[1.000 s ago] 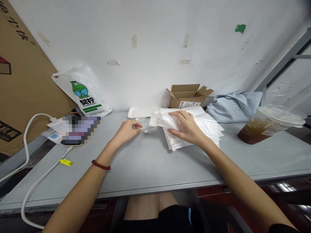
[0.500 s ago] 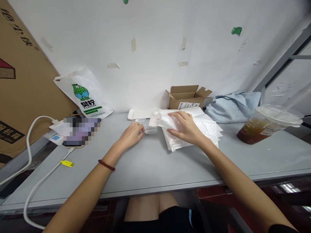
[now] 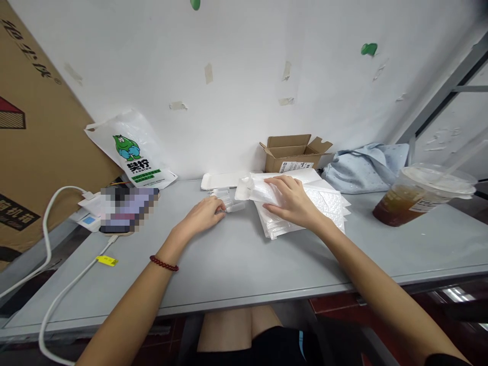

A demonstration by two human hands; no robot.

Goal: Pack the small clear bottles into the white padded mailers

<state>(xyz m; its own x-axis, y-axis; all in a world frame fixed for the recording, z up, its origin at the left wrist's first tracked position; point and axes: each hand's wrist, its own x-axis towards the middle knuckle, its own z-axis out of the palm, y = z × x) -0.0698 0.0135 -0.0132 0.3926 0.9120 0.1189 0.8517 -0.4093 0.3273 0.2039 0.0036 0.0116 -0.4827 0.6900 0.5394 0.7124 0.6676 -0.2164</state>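
Note:
My right hand [image 3: 293,202] is wrapped round a slim white carton [image 3: 263,188], whose open flap end points left. The carton rests over a stack of white bubble mailers [image 3: 324,206]. To its left, the fingers of my left hand [image 3: 204,213] are curled down at the table against several small clear vials [image 3: 235,207]. My fingers partly hide the vials, and their contents are too small to make out. A flat white box [image 3: 221,180] lies behind them by the wall.
An open brown cardboard box [image 3: 292,157] and a light blue cloth bag [image 3: 366,168] stand at the back. A drink cup [image 3: 419,195] is on the right. At left lie a phone [image 3: 129,211] with a white cable [image 3: 63,290], and a printed plastic bag [image 3: 131,147].
My left hand has shifted slightly towards me, and the clear vials by its fingers have turned a little. My right hand keeps its hold on the carton.

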